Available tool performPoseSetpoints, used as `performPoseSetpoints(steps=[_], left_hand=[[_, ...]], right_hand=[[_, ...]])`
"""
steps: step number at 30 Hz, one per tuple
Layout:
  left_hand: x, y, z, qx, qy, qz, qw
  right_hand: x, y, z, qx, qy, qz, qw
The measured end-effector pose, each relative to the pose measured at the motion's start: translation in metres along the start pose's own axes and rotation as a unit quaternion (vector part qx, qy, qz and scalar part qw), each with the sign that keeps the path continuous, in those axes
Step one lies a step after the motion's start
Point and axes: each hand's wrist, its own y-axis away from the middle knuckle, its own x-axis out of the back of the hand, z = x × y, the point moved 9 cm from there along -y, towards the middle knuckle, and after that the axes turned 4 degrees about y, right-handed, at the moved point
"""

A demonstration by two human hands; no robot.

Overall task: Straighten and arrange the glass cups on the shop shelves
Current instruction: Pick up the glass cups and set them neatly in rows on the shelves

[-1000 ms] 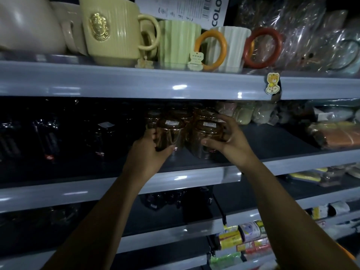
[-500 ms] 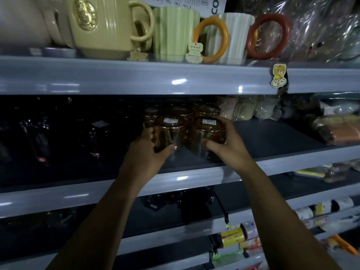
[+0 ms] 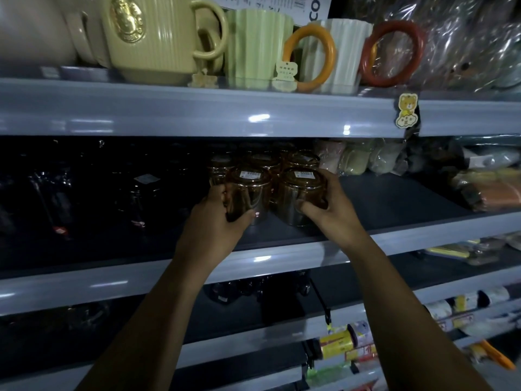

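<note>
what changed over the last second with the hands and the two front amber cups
The right hand shifted its hold: its fingers, earlier spread over the top of the right amber cup, now wrap its side, thumb in front. The left hand grips the left amber cup as before. Both cups stay side by side near the shelf front.

Amber-brown glass cups (image 3: pixel 246 193) were glossy, translucent; white paper labels (image 3: pixel 249 174) matt. Grey shelf edge (image 3: pixel 169 114) looked smooth, shiny. Pale yellow ribbed ceramic mug (image 3: pixel 152 43) was glazed. Clear plastic wrapping (image 3: pixel 465 38) was crinkled, glossy.
</note>
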Motion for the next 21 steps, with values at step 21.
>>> performPoseSetpoints(steps=[21], left_hand=[[0.0003, 0.0061, 0.0029, -0.002, 0.026, -0.016, 1.000]], right_hand=[[-0.0036, -0.0008, 0.0005, 0.023, 0.062, 0.021, 0.998]])
